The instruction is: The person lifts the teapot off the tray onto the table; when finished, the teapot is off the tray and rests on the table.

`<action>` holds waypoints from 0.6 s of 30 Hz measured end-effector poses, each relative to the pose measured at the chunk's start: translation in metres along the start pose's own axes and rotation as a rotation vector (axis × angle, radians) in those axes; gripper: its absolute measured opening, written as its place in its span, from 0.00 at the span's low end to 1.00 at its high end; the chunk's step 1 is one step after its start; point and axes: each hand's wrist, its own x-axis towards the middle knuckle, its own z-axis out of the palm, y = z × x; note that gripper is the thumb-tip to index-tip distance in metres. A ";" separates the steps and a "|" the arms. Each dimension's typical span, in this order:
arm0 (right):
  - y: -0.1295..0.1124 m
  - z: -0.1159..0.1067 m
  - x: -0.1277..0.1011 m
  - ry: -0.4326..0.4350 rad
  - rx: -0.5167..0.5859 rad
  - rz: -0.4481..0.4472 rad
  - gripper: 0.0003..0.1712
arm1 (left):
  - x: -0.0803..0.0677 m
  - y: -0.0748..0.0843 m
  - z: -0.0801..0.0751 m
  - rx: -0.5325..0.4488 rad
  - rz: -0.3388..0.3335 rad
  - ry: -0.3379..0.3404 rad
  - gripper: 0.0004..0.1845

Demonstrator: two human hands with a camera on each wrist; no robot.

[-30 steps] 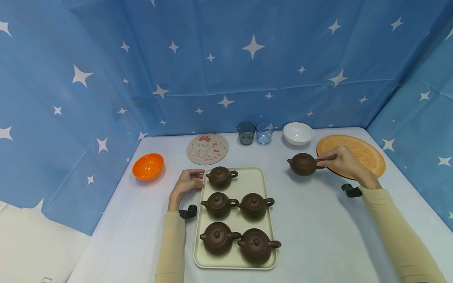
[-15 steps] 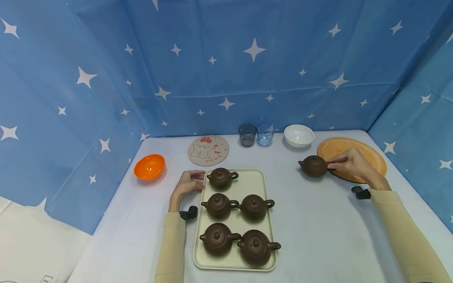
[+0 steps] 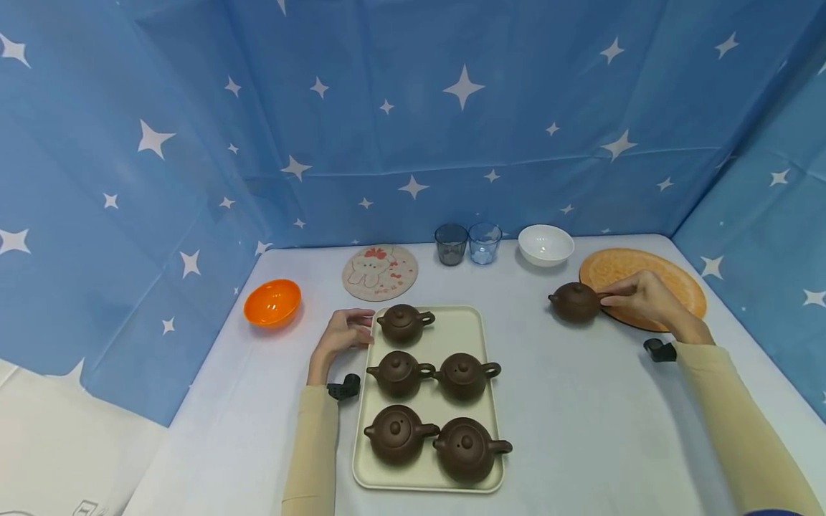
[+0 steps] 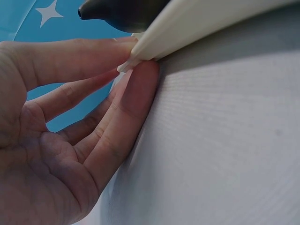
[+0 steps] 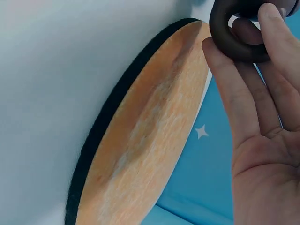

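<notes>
The small red marks on the round beige coaster (image 3: 380, 272) are too tiny for reading. The right hand (image 3: 648, 297) pinches, between thumb and fingers, the ring handle (image 5: 220, 28) of a dark-brown round teapot (image 3: 574, 303), upright just beside the rounded orange mat (image 3: 622, 264). The left hand (image 3: 338, 333) pinches the edge of a cream rectangular tray (image 3: 452, 326), which bears five similar teapots (image 3: 399, 374).
</notes>
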 end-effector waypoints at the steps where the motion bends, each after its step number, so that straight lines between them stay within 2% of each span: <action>1: 0.001 0.000 0.000 -0.002 -0.001 0.002 0.11 | -0.002 0.002 0.000 0.000 0.003 -0.002 0.32; 8: 0.004 0.002 0.001 0.004 -0.047 -0.005 0.11 | -0.005 0.005 -0.001 0.003 -0.001 0.013 0.31; 18: -0.010 0.000 -0.003 -0.009 -0.065 0.095 0.19 | -0.001 0.000 0.000 0.005 -0.005 0.014 0.32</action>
